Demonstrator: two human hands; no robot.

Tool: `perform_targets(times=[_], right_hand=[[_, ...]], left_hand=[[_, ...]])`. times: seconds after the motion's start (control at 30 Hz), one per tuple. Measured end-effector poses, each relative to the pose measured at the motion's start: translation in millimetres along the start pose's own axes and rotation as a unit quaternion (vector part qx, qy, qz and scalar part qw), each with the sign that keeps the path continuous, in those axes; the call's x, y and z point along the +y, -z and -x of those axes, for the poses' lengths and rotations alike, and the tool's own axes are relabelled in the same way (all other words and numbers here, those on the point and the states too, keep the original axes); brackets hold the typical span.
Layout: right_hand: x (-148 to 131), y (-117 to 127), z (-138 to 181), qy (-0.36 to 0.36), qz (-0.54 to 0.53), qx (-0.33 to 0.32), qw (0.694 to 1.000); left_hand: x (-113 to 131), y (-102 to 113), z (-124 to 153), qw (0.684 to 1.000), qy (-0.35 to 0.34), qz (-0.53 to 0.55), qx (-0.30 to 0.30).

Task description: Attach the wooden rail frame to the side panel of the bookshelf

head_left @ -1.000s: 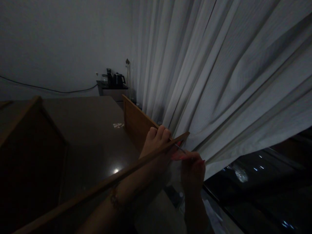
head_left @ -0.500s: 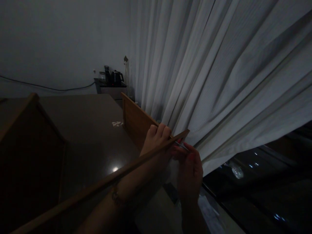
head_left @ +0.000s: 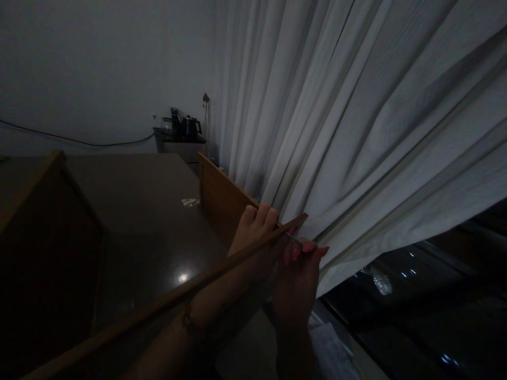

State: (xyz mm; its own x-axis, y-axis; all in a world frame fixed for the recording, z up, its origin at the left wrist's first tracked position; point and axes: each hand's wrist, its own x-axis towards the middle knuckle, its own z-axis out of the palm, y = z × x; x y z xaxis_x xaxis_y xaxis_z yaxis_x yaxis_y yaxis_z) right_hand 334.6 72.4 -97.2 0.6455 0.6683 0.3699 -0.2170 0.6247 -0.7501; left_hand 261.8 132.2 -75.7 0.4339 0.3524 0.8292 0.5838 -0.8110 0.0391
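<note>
In the dim light my left hand (head_left: 259,219) is closed over the top edge of an upright wooden panel (head_left: 222,192), near where a long wooden rail (head_left: 190,282) meets it. That rail slants across the view toward the lower left, in front of my left forearm. On the outer side of the corner, my right hand (head_left: 299,274) pinches a thin metal rod (head_left: 293,238), which looks like a hex key. Its tip meets the outer face of the rail's end; the exact contact is too dark to make out.
Another wooden panel (head_left: 35,253) stands at the left on the grey tabletop (head_left: 146,211). Small light-coloured pieces (head_left: 190,202) lie near the right panel. White curtains (head_left: 336,132) hang close on the right. A black kettle (head_left: 190,125) stands on a cabinet at the back.
My right hand has turned at the wrist and shifted slightly left, its fingers rotating around the metal rod. My left hand keeps its grip on the panel.
</note>
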Motion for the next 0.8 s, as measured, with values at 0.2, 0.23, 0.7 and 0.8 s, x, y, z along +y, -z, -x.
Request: perform_targets(times=[0.2, 0.23, 0.7, 0.8], right_hand=[[3, -5, 10, 0.112, 0.151, 0.063, 0.98], [4, -1, 9, 0.133, 0.184, 0.057, 0.972], [2, 35, -13, 0.088, 0.101, -0.117, 0.984], [4, 40, -11, 0.109, 0.134, -0.122, 0.977]], left_hand=[[-2, -1, 0, 0.999, -0.029, -0.036, 0.0], [-1, -1, 0, 0.999, -0.026, -0.034, -0.008], [-2, -5, 1, 0.999, -0.013, -0.037, -0.013], [-2, -3, 1, 0.999, -0.021, -0.036, -0.019]])
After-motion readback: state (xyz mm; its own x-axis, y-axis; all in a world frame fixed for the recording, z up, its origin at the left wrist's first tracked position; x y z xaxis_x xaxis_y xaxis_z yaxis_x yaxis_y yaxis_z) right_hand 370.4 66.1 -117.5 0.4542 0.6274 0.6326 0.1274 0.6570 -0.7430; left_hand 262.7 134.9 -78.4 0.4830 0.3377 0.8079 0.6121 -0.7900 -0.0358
